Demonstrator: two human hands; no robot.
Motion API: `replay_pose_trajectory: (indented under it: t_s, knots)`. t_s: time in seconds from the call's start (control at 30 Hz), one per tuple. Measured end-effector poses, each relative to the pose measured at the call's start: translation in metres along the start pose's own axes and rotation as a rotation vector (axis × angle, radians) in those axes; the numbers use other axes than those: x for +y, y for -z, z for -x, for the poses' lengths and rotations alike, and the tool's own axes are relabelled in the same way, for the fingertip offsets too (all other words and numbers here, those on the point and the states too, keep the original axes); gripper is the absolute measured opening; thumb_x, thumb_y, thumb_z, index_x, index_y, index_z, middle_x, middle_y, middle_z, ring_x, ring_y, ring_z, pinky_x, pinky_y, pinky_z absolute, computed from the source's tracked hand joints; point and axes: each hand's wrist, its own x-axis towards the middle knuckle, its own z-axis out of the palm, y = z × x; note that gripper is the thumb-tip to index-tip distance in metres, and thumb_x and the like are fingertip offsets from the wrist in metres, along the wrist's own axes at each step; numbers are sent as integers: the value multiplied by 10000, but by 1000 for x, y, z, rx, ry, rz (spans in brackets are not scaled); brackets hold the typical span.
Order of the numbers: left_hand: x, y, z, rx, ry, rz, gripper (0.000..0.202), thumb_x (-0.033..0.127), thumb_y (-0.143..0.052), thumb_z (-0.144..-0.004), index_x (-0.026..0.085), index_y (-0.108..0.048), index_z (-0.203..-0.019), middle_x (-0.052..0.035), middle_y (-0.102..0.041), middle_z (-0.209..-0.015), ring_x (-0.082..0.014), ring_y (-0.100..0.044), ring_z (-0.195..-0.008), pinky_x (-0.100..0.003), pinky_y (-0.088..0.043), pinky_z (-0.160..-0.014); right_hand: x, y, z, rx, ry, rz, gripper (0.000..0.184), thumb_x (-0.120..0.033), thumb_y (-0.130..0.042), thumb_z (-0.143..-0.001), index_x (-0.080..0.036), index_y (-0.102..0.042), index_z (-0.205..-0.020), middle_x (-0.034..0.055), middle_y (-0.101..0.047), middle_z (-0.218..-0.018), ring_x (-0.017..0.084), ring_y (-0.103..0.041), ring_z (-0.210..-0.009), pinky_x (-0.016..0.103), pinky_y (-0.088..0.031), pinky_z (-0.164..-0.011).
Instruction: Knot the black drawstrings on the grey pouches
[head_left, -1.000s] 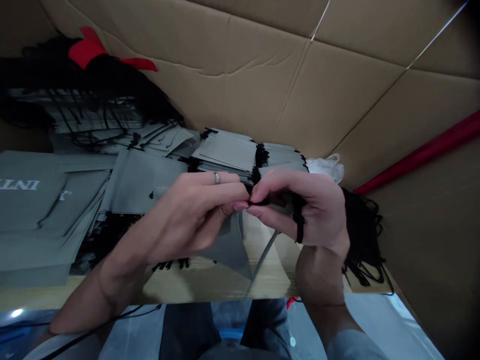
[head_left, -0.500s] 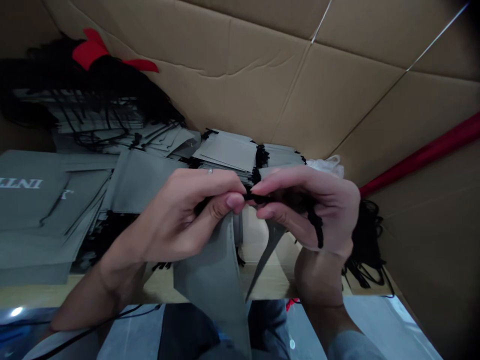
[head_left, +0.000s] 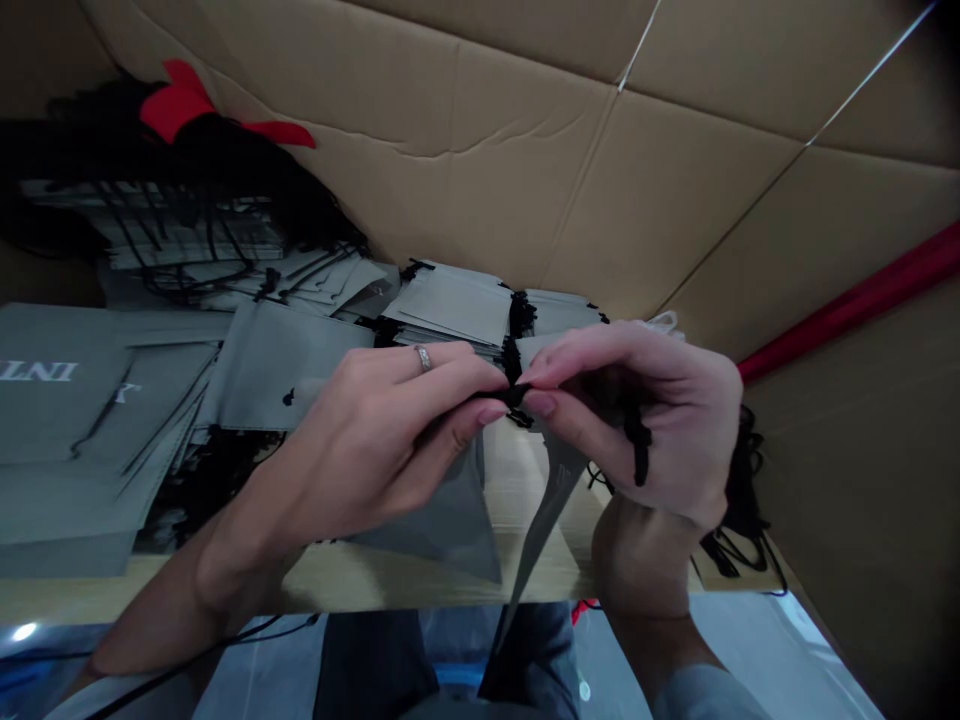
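Observation:
Thumb and forefinger of my left hand (head_left: 390, 430) pinch a black drawstring cord (head_left: 515, 396) above the table's front edge. My right hand (head_left: 664, 420) pinches the same cord close beside it, fingertips almost touching. A knotted black cord end (head_left: 637, 445) sticks out by the right palm. Below the fingers hangs a thin grey fabric pouch (head_left: 551, 490), seen nearly edge-on between the hands. Another grey fabric panel (head_left: 450, 520) shows beneath my left hand; whether it belongs to the same pouch I cannot tell.
Stacked grey drawstring pouches (head_left: 457, 300) lie behind the hands. Larger grey bags (head_left: 60, 420) with white lettering are at left. A black cord bundle tied with a red strip (head_left: 176, 105) sits back left; more black cords (head_left: 739, 520) lie right. Cardboard (head_left: 480, 130) walls the back.
My left hand has moved slightly right, its fingertips now nearer the right ones. The right hand has shifted a little right. The hanging grey fabric has swung and turned.

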Motion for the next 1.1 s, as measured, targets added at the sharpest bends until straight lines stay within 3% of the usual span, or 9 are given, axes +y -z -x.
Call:
replay_pose_trajectory:
  t_s: [0.13,0.27,0.4,0.5,0.6,0.8,0.93,1.1]
  knots:
    - [1,-2,1,29,-35,-63,208,93,-555,-1130,198,-672,-994,-22,-652,-908,-145,-569,-762,-323,-430,-673,-1,-2,1,21,2,-18,163,-140,-934,-926,-285,-870,-958,2,-842,-861,196,-778,-774,317,-572,-569]
    - [-2,2,-1,51,-46,102,239,6,-564,-1073,187,-642,-938,28,-575,-820,-87,-470,-666,-273,-352,-589,-2,-6,2,53,-69,-180,187,-143,-959,-895,-277,-829,-905,-4,-789,-788,206,-777,-787,299,-541,-534]
    - [-2,5,-4,19,17,160,250,62,-584,-1107,190,-606,-894,47,-507,-755,-85,-424,-627,-274,-322,-563,1,-5,-1,-53,-62,-166,174,-166,-947,-936,-266,-856,-1045,-4,-824,-869,156,-732,-699,270,-517,-517]
    - [0,3,-5,-8,21,136,283,84,-572,-1120,198,-563,-861,44,-490,-743,-96,-438,-625,-276,-325,-554,5,-4,-3,-170,31,-148,319,-220,-998,-916,-284,-858,-1195,2,-866,-998,162,-765,-767,280,-573,-595]
    - [-1,0,-4,-21,8,132,298,69,-563,-1119,206,-539,-855,52,-482,-732,-95,-436,-619,-266,-329,-550,9,-6,-3,-195,107,-129,255,-240,-1009,-915,-291,-863,-1116,-6,-875,-1008,167,-773,-812,300,-607,-679]
    - [0,3,-4,-46,58,163,270,37,-565,-1106,185,-606,-883,56,-542,-737,-83,-466,-642,-244,-367,-584,15,-11,-2,-148,57,-157,168,-225,-980,-934,-284,-854,-1028,-22,-818,-835,141,-656,-643,306,-464,-519]
    - [2,5,-4,-25,70,138,260,72,-583,-1109,186,-640,-882,50,-540,-715,-89,-450,-601,-265,-339,-549,16,-10,-3,-161,63,-180,188,-174,-965,-922,-272,-839,-1021,-17,-828,-864,129,-637,-629,290,-475,-511]
    - [2,-1,-2,52,40,229,278,78,-598,-1104,205,-613,-857,36,-514,-732,-97,-428,-601,-286,-333,-562,17,-19,-1,-139,15,-350,189,-131,-929,-909,-270,-839,-1000,-27,-735,-735,135,-592,-555,284,-430,-447]
